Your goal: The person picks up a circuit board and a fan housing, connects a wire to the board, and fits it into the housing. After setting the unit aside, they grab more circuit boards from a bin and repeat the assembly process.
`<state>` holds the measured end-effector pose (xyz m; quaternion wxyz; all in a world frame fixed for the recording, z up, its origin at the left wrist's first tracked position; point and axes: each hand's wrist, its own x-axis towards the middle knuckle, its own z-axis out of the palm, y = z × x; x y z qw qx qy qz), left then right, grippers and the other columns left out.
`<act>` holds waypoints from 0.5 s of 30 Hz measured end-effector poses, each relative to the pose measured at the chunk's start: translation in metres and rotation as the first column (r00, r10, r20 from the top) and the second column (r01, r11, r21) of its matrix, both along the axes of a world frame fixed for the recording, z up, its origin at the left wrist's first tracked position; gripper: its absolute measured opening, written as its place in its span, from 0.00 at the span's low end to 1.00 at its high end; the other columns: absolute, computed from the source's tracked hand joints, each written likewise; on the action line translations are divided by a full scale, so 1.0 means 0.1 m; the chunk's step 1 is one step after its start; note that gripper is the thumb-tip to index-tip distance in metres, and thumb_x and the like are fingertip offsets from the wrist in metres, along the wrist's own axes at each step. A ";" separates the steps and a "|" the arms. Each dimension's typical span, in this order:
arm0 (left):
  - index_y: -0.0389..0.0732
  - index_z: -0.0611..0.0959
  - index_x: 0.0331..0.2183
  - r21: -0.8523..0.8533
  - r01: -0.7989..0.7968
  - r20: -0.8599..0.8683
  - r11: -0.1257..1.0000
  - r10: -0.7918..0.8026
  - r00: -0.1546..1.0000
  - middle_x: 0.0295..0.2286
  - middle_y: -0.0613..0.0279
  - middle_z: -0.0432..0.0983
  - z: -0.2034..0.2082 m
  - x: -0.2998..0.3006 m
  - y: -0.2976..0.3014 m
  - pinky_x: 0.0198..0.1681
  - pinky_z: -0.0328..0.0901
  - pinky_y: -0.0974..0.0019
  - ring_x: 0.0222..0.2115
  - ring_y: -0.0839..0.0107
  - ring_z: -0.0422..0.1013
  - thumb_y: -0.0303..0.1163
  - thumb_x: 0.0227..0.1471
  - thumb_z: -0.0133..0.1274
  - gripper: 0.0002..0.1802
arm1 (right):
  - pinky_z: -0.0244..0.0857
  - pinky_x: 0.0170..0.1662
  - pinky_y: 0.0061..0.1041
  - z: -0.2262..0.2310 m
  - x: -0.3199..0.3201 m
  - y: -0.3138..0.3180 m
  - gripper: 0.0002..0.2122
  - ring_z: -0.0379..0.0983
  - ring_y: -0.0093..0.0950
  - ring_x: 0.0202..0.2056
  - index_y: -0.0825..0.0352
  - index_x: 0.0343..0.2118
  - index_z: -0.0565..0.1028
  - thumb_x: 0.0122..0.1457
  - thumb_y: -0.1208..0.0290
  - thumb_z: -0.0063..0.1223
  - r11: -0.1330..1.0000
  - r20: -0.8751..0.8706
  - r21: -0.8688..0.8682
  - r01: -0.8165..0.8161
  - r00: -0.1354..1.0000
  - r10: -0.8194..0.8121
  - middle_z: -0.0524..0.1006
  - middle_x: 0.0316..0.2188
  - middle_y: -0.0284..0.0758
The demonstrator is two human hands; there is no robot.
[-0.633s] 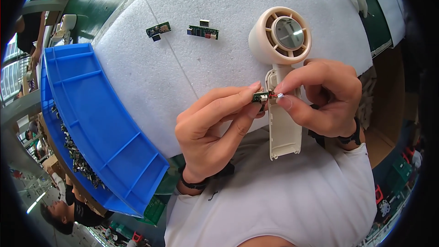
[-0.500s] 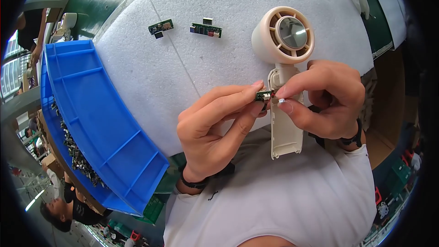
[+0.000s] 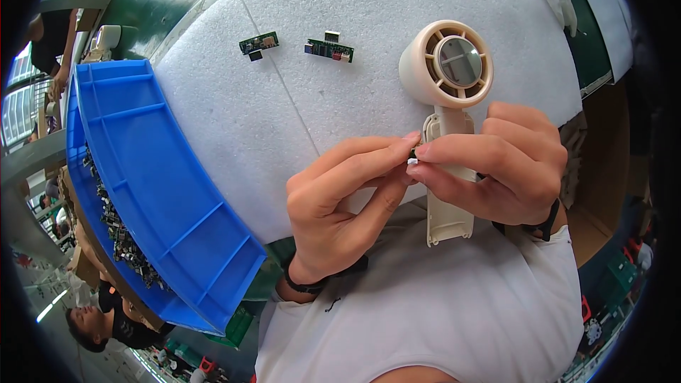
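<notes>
My left hand [image 3: 347,198] pinches a small green circuit board, mostly covered by fingers now. Between the fingertips of my right hand [image 3: 507,163] is a small white plug connector [image 3: 412,162], pressed up against the board. Both sets of fingertips meet just left of the handle of a cream handheld fan [image 3: 408,67]. The fan's round head with a mirror-like centre lies on the foam sheet, and its opened handle shell [image 3: 448,220] points toward me under my right hand. Two more circuit boards, one at the left [image 3: 259,44] and another beside it [image 3: 330,48], rest on the foam.
White foam sheeting [image 3: 213,113] covers the table. At the left stands a blue plastic bin [image 3: 159,163], with a heap of circuit boards [image 3: 120,234] along its far-left side. A cardboard box [image 3: 603,170] is at the right. A person [image 3: 106,319] is at lower left.
My right hand has moved left, bringing the white plug from beside the board up against it. The scene has shifted slightly right and down in view.
</notes>
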<state>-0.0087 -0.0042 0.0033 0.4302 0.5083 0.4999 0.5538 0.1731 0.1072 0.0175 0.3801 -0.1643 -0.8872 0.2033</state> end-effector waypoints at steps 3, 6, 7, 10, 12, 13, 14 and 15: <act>0.27 0.82 0.45 0.012 0.003 -0.023 1.000 -0.003 1.000 0.43 0.44 0.78 -0.01 0.00 0.00 0.39 0.71 0.74 0.41 0.69 0.76 0.07 0.49 0.54 0.20 | 0.46 0.17 0.20 0.02 0.00 -0.01 0.14 0.56 0.17 0.12 0.63 0.32 0.81 0.42 0.72 0.76 1.000 0.030 -0.006 0.000 1.000 0.000 0.74 0.16 0.23; 0.27 0.82 0.45 0.034 0.003 -0.034 0.999 -0.002 0.999 0.43 0.44 0.78 -0.01 0.01 0.01 0.40 0.71 0.73 0.41 0.69 0.76 0.07 0.49 0.54 0.20 | 0.51 0.16 0.19 0.01 -0.04 -0.03 0.10 0.58 0.19 0.13 0.63 0.31 0.81 0.44 0.74 0.72 0.999 0.009 0.025 0.048 0.999 -0.048 0.66 0.13 0.24; 0.26 0.82 0.45 0.032 -0.001 -0.041 0.999 0.003 0.999 0.44 0.44 0.78 -0.01 0.01 0.01 0.40 0.71 0.73 0.41 0.69 0.77 0.07 0.48 0.54 0.20 | 0.51 0.16 0.19 0.00 -0.04 -0.04 0.10 0.58 0.19 0.13 0.63 0.31 0.81 0.44 0.74 0.72 0.999 0.007 0.026 0.046 0.999 -0.047 0.66 0.13 0.24; 0.26 0.82 0.45 0.038 -0.005 -0.053 0.999 0.007 0.999 0.44 0.44 0.78 0.00 0.03 0.01 0.41 0.71 0.72 0.41 0.68 0.77 0.07 0.48 0.54 0.20 | 0.52 0.16 0.19 -0.01 -0.05 -0.06 0.11 0.59 0.19 0.13 0.64 0.32 0.81 0.45 0.74 0.71 0.997 -0.005 0.037 0.071 0.997 -0.071 0.68 0.14 0.25; 0.29 0.82 0.46 0.023 -0.027 -0.038 0.999 0.028 0.999 0.41 0.47 0.79 0.02 0.04 0.03 0.40 0.74 0.71 0.38 0.68 0.79 0.08 0.49 0.54 0.20 | 0.52 0.16 0.20 0.00 -0.02 -0.06 0.10 0.60 0.19 0.13 0.64 0.33 0.81 0.46 0.75 0.71 0.999 0.009 -0.004 0.044 0.999 -0.044 0.71 0.15 0.25; 0.30 0.82 0.46 0.016 -0.041 -0.032 0.999 0.041 0.999 0.40 0.49 0.80 0.03 0.04 0.03 0.40 0.75 0.70 0.37 0.68 0.80 0.08 0.49 0.55 0.21 | 0.52 0.17 0.20 0.01 -0.01 -0.05 0.10 0.61 0.19 0.13 0.65 0.33 0.81 0.48 0.75 0.70 0.999 0.020 -0.047 0.013 1.000 -0.012 0.73 0.17 0.26; 0.30 0.82 0.46 0.018 -0.043 -0.033 0.999 0.044 0.999 0.40 0.49 0.80 0.02 0.05 0.02 0.40 0.75 0.70 0.37 0.68 0.80 0.08 0.49 0.55 0.21 | 0.52 0.17 0.20 0.02 0.01 -0.04 0.09 0.61 0.19 0.13 0.65 0.33 0.80 0.49 0.75 0.70 0.996 0.031 -0.091 -0.017 0.999 0.020 0.75 0.18 0.26; 0.28 0.81 0.47 0.021 -0.049 0.001 0.999 0.049 0.999 0.41 0.47 0.79 -0.01 0.05 0.01 0.41 0.75 0.70 0.39 0.67 0.79 0.08 0.50 0.54 0.20 | 0.52 0.17 0.20 0.03 0.04 -0.03 0.09 0.61 0.19 0.13 0.65 0.33 0.80 0.49 0.75 0.70 0.996 0.031 -0.089 -0.019 0.999 0.022 0.75 0.18 0.26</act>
